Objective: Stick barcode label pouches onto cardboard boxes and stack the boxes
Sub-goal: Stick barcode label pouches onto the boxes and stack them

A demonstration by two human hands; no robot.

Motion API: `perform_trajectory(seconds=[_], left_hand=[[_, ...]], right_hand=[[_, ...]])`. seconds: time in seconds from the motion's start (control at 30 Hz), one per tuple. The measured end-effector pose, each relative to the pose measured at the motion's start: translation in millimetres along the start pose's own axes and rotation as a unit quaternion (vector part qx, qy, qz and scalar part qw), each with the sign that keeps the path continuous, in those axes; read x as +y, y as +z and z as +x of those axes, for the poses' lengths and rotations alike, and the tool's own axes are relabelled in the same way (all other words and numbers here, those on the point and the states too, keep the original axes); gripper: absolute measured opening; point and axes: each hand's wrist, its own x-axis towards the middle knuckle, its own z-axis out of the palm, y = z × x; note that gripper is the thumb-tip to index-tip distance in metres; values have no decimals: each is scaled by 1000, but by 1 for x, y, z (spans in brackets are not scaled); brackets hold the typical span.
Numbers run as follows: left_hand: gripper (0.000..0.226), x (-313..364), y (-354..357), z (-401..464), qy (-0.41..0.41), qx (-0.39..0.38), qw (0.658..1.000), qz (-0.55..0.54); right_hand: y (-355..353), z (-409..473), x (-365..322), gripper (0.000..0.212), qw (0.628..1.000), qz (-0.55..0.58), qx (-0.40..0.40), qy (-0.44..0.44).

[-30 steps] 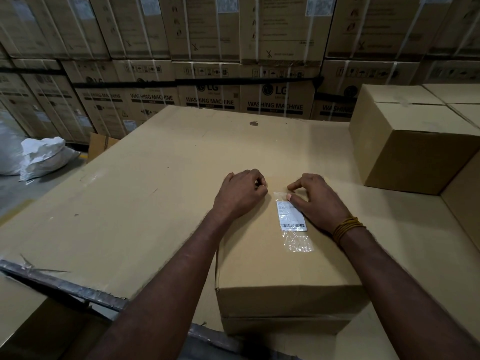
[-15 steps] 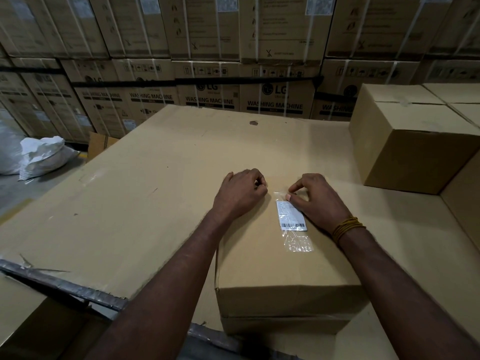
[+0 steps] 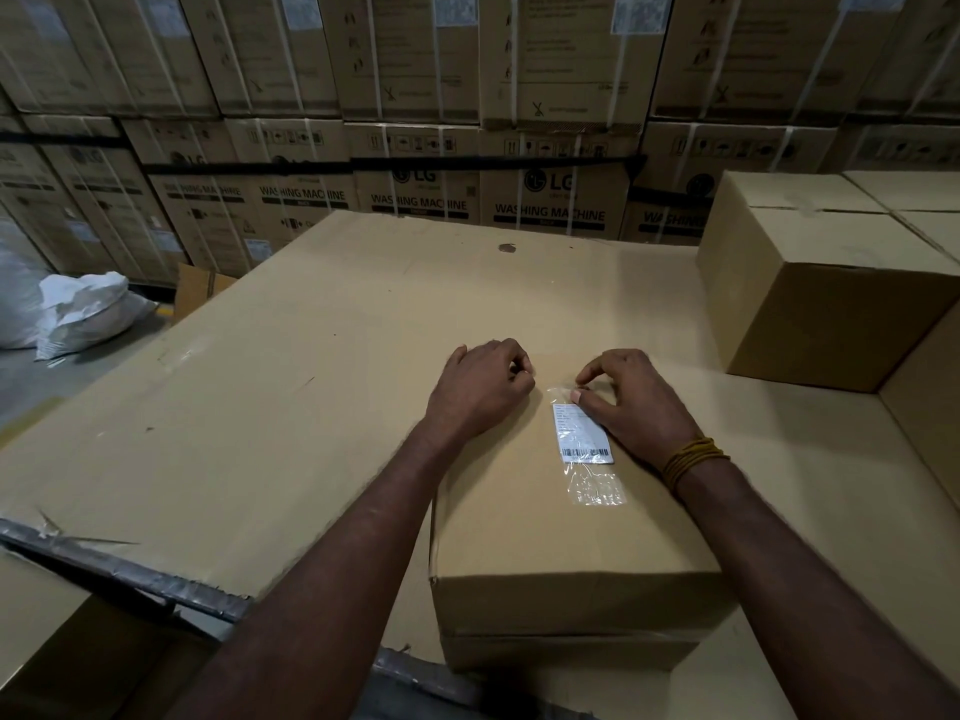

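A closed cardboard box (image 3: 545, 537) stands in front of me on a large flat cardboard sheet (image 3: 291, 387). On the box top lies a clear barcode label pouch (image 3: 584, 441) with a white barcode label inside. My right hand (image 3: 636, 405) rests on the box beside the pouch, thumb and forefinger pinching the pouch's far end. My left hand (image 3: 480, 389) rests knuckles-up on the box just left of the pouch. Its fingers are curled, thumb against forefinger, and nothing shows in them.
A second closed box (image 3: 821, 304) stands at the right, with more boxes behind it and a cardboard wall (image 3: 930, 407) at the right edge. Stacked washing machine cartons (image 3: 545, 200) fill the background. White sacks (image 3: 83, 314) lie on the floor at the left.
Both hands stay in the same place on the box top. My right forefinger has shifted slightly at the pouch's far end. The pouch and box have not moved.
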Motion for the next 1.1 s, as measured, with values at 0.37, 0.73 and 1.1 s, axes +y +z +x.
perform_trajectory(seconds=[0.37, 0.73, 1.1], left_hand=[[5, 0, 0, 1, -3, 4, 1000, -3], [8, 2, -1, -1, -3, 7, 1000, 8], [8, 3, -1, -1, -3, 1, 1000, 10]], right_hand=[[-1, -1, -2, 15, 1000, -8, 2, -15], [2, 10, -13, 4, 998, -48, 45, -19], [1, 4, -16, 4, 996, 8, 78, -43]])
